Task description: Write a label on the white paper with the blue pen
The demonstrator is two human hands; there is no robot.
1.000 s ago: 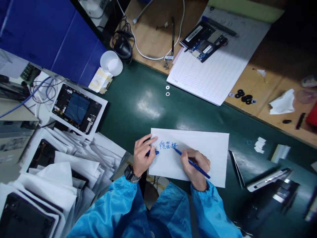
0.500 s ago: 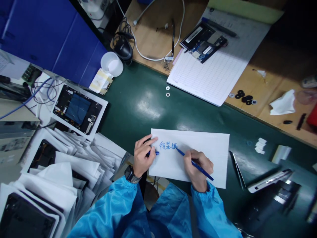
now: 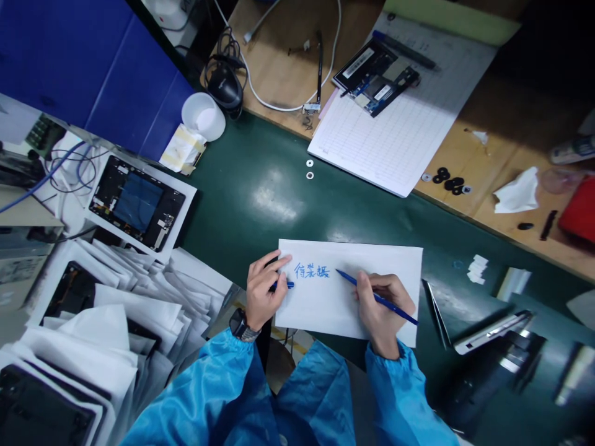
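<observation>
1. Head view: the left hand (image 3: pixel 261 291) rests on the left edge of the white sheet (image 3: pixel 372 263), fingers curled closed around a small blue pen cap (image 3: pixel 288 285) whose tip pokes out toward the writing; the palm pins that edge to the green mat (image 3: pixel 260 192).
2. Just right of the cap, 3 blue handwritten characters (image 3: pixel 312 271) run left to right near the sheet's upper left corner.
3. Blue pen (image 3: pixel 376 297) lies with its long axis slanting from its tip at upper left, just right of the last character, down to its tail at lower right; whether the tip touches the paper I cannot tell.
4. Right hand (image 3: pixel 383 306) is the nearer hand to the writing line's free end; it pinches the pen's barrel in a closed writing grip, heel resting by the sheet's lower edge, wrist in a blue sleeve (image 3: pixel 400 384) angled in from the lower right.
</observation>
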